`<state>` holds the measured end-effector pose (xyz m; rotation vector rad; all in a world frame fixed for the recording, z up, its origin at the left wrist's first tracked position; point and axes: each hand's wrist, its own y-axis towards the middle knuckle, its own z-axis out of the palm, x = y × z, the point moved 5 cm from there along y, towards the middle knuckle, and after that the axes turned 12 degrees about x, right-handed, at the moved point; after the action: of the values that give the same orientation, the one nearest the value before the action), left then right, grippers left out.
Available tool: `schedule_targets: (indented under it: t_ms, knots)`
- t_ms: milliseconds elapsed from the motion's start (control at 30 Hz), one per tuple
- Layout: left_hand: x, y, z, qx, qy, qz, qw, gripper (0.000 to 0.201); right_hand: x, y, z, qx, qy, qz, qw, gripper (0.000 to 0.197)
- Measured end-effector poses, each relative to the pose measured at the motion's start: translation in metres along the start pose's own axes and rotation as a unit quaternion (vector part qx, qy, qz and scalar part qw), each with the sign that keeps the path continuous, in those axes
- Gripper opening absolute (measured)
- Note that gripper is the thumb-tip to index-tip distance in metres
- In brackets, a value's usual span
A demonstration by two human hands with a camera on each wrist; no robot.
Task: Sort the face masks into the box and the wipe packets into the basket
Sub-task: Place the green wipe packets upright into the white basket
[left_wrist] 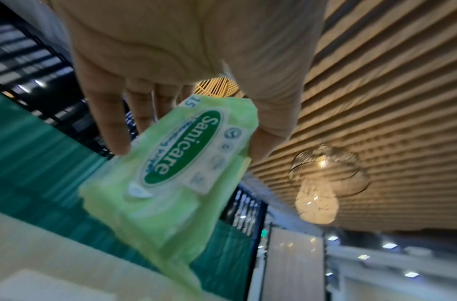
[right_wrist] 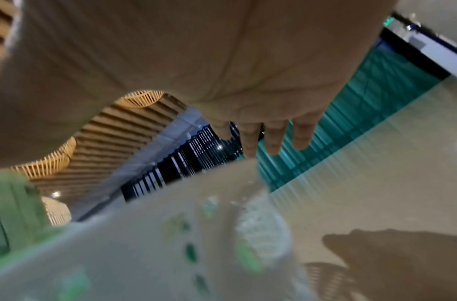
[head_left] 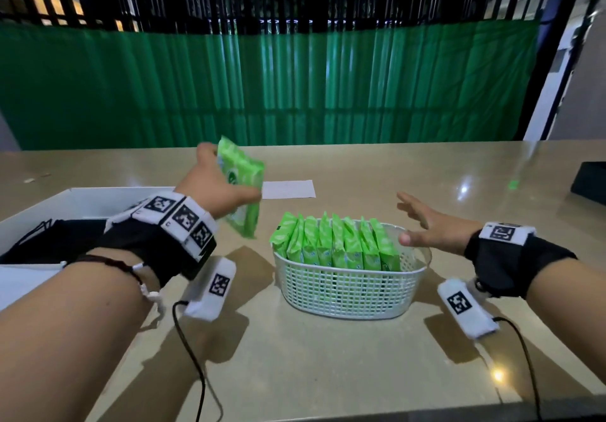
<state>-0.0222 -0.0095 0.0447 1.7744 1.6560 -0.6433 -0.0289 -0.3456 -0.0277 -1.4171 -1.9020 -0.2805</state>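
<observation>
Glossy tan counter, green sheeting behind it under dark bars, slatted ceiling with a glass lamp up top. Left hand pinching a green packet up in the air, between box and basket. Right hand spread wide, holding nothing, just beside the basket's right rim. Basket packed with upright packets. Black masks in the box, half hidden by the left wrist. Right wrist view mostly blur.
</observation>
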Motion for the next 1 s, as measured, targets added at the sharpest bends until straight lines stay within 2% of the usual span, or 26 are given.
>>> schedule_targets:
  t_ms: [100,167,267,400,500,600,667,767,867,933,1000]
  knots:
    - [-0.051,-0.004,0.006,0.024,-0.159,0.127,0.979,0.101,-0.019,-0.013,0.007,0.047,-0.029,0.038,0.998,0.163]
    - [-0.077,-0.007,0.025,0.087,-0.234,0.167,0.954,0.114,-0.027,-0.017,0.016,0.053,-0.032,0.034,0.997,0.165]
    - [-0.112,-0.013,0.069,0.177,-0.265,0.200,0.926,0.112,-0.033,-0.014,0.022,0.025,-0.012,0.006,1.000,0.162]
    - [-0.134,-0.016,0.122,0.228,-0.207,0.226,0.924,0.097,-0.040,-0.009,0.028,-0.002,0.065,-0.031,0.997,0.137]
    - [-0.133,-0.013,0.153,0.261,-0.167,0.197,0.930,0.093,-0.049,-0.002,0.035,-0.011,0.117,-0.049,0.992,0.137]
    - [-0.131,-0.010,0.174,0.273,-0.139,0.195,0.932,0.086,-0.055,0.001,0.038,-0.001,0.158,-0.057,0.986,0.137]
    - [-0.128,-0.007,0.180,0.279,-0.111,0.191,0.934,0.082,-0.054,-0.001,0.038,-0.002,0.154,-0.056,0.986,0.140]
    - [-0.126,-0.004,0.183,0.280,-0.076,0.184,0.939,0.080,-0.050,-0.004,0.037,-0.005,0.140,-0.057,0.989,0.132]
    - [-0.123,0.000,0.183,0.291,-0.041,0.171,0.940,0.072,-0.049,-0.005,0.037,-0.001,0.139,-0.055,0.989,0.137]
    - [-0.119,-0.002,0.187,0.324,0.034,0.154,0.933,0.063,-0.051,-0.003,0.039,-0.002,0.131,-0.036,0.991,0.133]
    - [-0.117,-0.006,0.192,0.351,0.169,0.149,0.909,0.058,-0.051,-0.003,0.039,-0.005,0.125,-0.026,0.992,0.127]
